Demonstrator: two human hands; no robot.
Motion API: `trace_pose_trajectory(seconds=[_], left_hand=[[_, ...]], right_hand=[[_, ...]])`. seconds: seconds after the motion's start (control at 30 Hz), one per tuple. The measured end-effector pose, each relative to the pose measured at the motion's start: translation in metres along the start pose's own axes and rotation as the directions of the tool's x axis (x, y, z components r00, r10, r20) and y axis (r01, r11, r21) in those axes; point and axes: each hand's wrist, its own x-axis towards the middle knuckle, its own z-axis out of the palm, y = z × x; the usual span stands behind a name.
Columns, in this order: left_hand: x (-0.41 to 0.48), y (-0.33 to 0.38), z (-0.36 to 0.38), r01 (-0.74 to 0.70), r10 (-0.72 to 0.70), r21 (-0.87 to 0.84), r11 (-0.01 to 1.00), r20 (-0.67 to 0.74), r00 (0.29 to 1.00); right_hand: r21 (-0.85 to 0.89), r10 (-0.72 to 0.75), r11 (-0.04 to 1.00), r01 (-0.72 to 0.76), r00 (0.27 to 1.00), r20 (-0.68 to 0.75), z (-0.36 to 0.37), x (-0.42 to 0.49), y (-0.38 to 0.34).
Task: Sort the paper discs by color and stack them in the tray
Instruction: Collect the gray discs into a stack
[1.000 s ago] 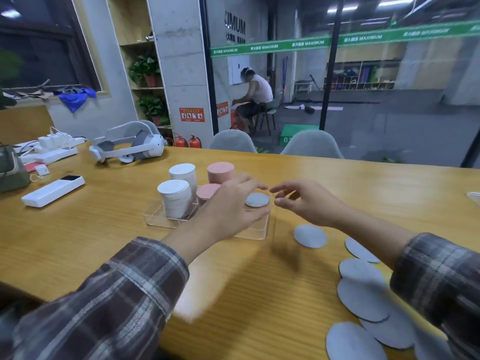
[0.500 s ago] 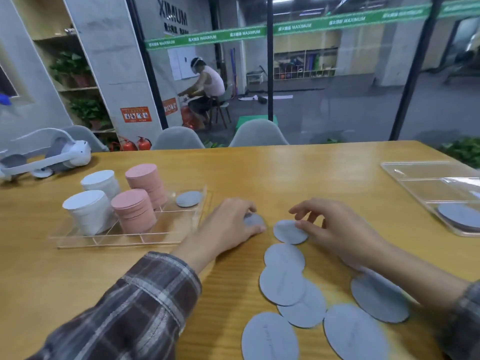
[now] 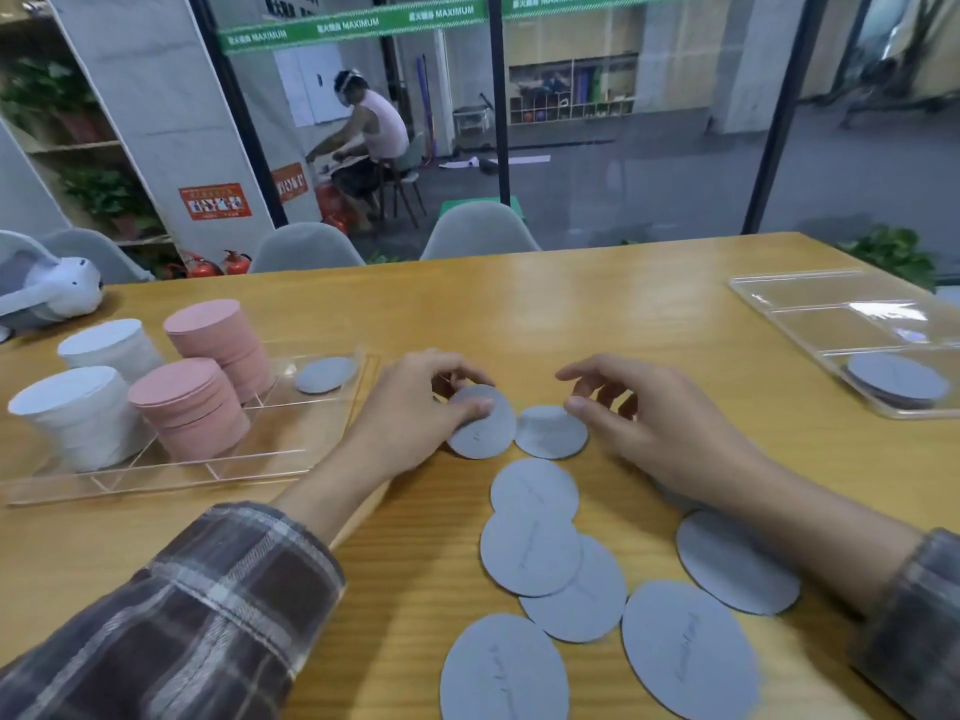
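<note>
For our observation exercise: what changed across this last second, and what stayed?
The left hand left the tray, returned to the loose discs and now pinches a grey disc. The right hand came down beside the neighbouring disc. White stacks, pink stacks and the tray's lone disc stayed.

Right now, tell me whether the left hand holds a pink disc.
No, the left hand pinches a grey disc beside the tray.

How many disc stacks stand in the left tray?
4: rear white stack and front white stack at the tray's left end; rear pink stack and front pink stack beside them. A lone grey disc lies further right. None look hidden.
</note>
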Motion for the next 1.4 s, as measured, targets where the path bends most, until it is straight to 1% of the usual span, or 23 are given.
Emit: trace_pose_trajectory(seconds=[0.1, 0.17, 0.23, 0.27, 0.3, 0.37, 0.4, 0.47, 0.53, 0.57, 0.63, 0.73, 0.8, 0.9, 0.97, 1.1, 1.2, 1.3, 1.4], left_hand=[[-0.003, 0.009, 0.002, -0.031, 0.036, -0.305, 0.952, 0.011, 0.999], [-0.006, 0.018, 0.009, -0.043, 0.049, -0.417, 0.908, 0.004, 0.999], [-0.009, 0.026, 0.018, -0.042, 0.052, -0.466, 0.884, 0.008, 0.999], [-0.009, 0.027, 0.022, -0.055, 0.055, -0.455, 0.889, -0.011, 0.998], [-0.009, 0.026, 0.025, -0.073, 0.061, -0.407, 0.911, -0.043, 0.997], [-0.008, 0.022, 0.030, -0.064, 0.046, -0.218, 0.974, -0.085, 0.995], [-0.008, 0.020, 0.031, -0.033, 0.025, -0.108, 0.994, -0.071, 0.997], [-0.009, 0.016, 0.034, 0.015, -0.019, 0.100, 0.995, 0.045, 0.999], [-0.010, 0.014, 0.037, -0.015, -0.024, 0.258, 0.966, 0.147, 0.989], [-0.010, 0.013, 0.037, -0.032, -0.011, 0.267, 0.963, 0.160, 0.987], [-0.009, 0.012, 0.034, -0.037, 0.007, 0.188, 0.981, 0.156, 0.988], [-0.011, 0.014, 0.030, -0.014, -0.003, 0.101, 0.995, 0.164, 0.986], [-0.013, 0.015, 0.028, -0.013, 0.010, 0.025, 1.000, 0.132, 0.991], [-0.015, 0.017, 0.026, -0.006, 0.016, -0.146, 0.989, 0.066, 0.998], [-0.015, 0.018, 0.024, -0.021, 0.029, -0.207, 0.978, 0.033, 0.999], [-0.016, 0.018, 0.024, -0.097, 0.097, -0.274, 0.957, -0.013, 0.995], [-0.017, 0.021, 0.028, -0.208, 0.187, -0.242, 0.948, -0.107, 0.976], [-0.015, 0.025, 0.029, -0.380, 0.352, -0.108, 0.919, -0.210, 0.912], [-0.014, 0.026, 0.030, -0.466, 0.450, -0.019, 0.884, -0.231, 0.863]], right_hand=[[0.065, 0.030, 0.997, -0.031, 0.999, 0.012, 0.003, 0.001, -0.007], [0.111, 0.041, 0.993, -0.046, 0.998, 0.040, 0.005, 0.001, -0.010], [0.131, 0.024, 0.991, -0.031, 0.998, 0.052, 0.005, 0.001, -0.011], [0.143, 0.029, 0.989, -0.035, 0.999, 0.043, 0.004, 0.001, -0.010], [0.155, 0.048, 0.987, -0.052, 0.998, 0.029, 0.003, 0.000, -0.008], [0.160, 0.100, 0.982, -0.097, 0.995, -0.016, -0.001, 0.001, -0.003], [0.153, 0.121, 0.982, -0.114, 0.992, -0.042, -0.002, 0.002, 0.000], [0.140, 0.141, 0.982, -0.128, 0.986, -0.085, -0.006, 0.002, 0.002], [0.120, 0.145, 0.984, -0.131, 0.983, -0.112, -0.006, 0.003, 0.004], [0.114, 0.148, 0.984, -0.134, 0.982, -0.118, -0.005, 0.002, 0.004], [0.119, 0.154, 0.983, -0.138, 0.980, -0.128, -0.004, 0.000, 0.004], [0.127, 0.166, 0.981, -0.147, 0.973, -0.157, -0.004, 0.000, 0.002], [0.126, 0.174, 0.980, -0.154, 0.970, -0.168, -0.004, 0.000, 0.002], [0.125, 0.184, 0.979, -0.163, 0.967, -0.176, -0.005, 0.000, 0.002], [0.122, 0.187, 0.978, -0.169, 0.970, -0.157, -0.005, -0.001, 0.002], [0.106, 0.177, 0.980, -0.171, 0.983, -0.049, -0.003, -0.002, 0.000], [0.139, 0.149, 0.979, -0.149, 0.989, 0.008, -0.001, -0.002, -0.005], [0.153, 0.085, 0.984, -0.094, 0.994, 0.061, 0.001, -0.003, -0.012], [0.054, 0.002, 0.999, -0.006, 0.996, 0.084, 0.002, -0.005, -0.014]])
